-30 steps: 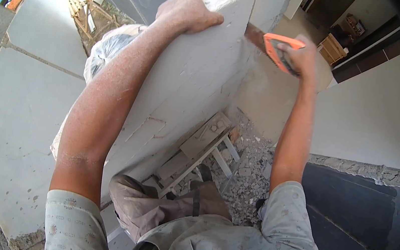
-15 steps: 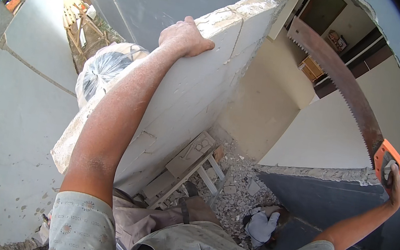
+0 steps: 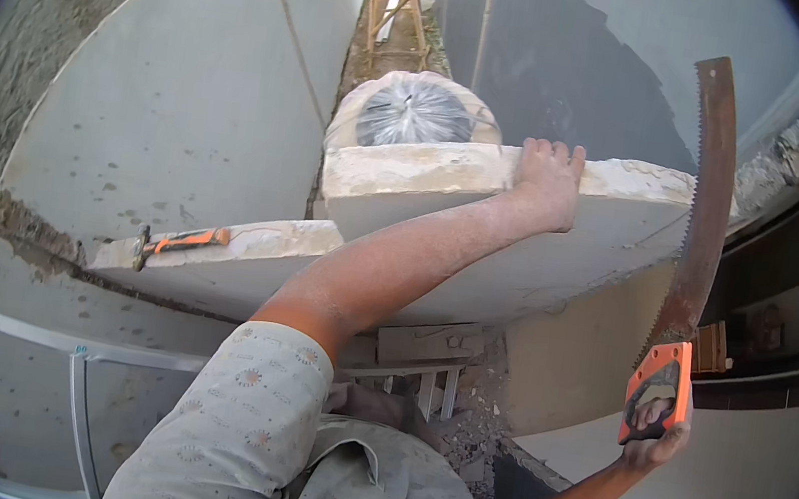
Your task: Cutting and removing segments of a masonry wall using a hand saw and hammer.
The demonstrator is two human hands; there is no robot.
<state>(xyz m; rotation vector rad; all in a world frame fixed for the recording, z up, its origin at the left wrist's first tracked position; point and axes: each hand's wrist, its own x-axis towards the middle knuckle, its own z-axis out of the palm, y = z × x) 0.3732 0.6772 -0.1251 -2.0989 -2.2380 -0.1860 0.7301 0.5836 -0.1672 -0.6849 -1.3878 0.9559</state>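
My left hand (image 3: 547, 186) rests on the top of a pale, partly cut wall (image 3: 410, 172), with its fingers hooked over the rough upper edge. Held by its orange-and-black handle in my right hand (image 3: 663, 436) is a hand saw (image 3: 707, 189) with a long, rusty, curved blade. The blade points up, and its toothed side faces the wall's right end. Whether the teeth touch the wall, I cannot tell. On a lower step of the wall to the left lies a hammer (image 3: 184, 240) with an orange-and-black handle.
Behind the wall is a round bundle topped with clear plastic (image 3: 415, 115). A metal ladder frame (image 3: 25, 332) stands at lower left. Below are a bench-like stand (image 3: 427, 344) and rubble (image 3: 484, 412). A wooden trestle (image 3: 395, 12) stands outside at the back.
My view has turned, bringing the hammer and metal ladder frame into sight. The saw has swung more upright and closer to the wall's end. My left hand still grips the wall top.
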